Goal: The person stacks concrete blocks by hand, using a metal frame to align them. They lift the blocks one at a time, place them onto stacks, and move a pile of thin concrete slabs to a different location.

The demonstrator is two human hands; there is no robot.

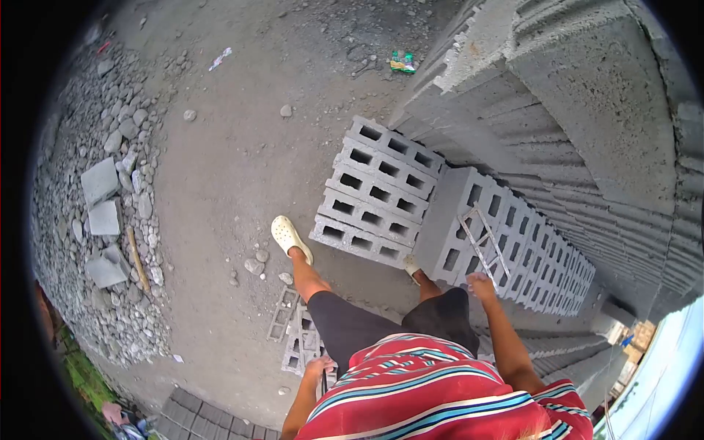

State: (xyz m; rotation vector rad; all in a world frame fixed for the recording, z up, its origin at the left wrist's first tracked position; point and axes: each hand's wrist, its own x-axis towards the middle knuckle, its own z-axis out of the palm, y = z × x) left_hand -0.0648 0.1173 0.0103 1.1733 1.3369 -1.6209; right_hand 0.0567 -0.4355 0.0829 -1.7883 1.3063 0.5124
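My right hand (480,286) is closed at the near end of a pale, ladder-shaped frame (487,244) with crossbars. That frame lies over the holes of a long row of grey hollow concrete blocks (539,253). To its left rises a shorter stack of hollow blocks (376,192), with the holes facing up toward me. My left hand (318,366) is curled beside my shorts around a thin dark thing, mostly hidden. Just beyond that hand, more hollow blocks (297,339) lie on the ground.
A tall wall of stacked blocks (594,81) stands on the right. Stones and rubble (117,220) cover the left, with broken slabs (100,183) and a wooden stick (138,258). More blocks (202,418) line the bottom left. Green litter (402,61) lies ahead.
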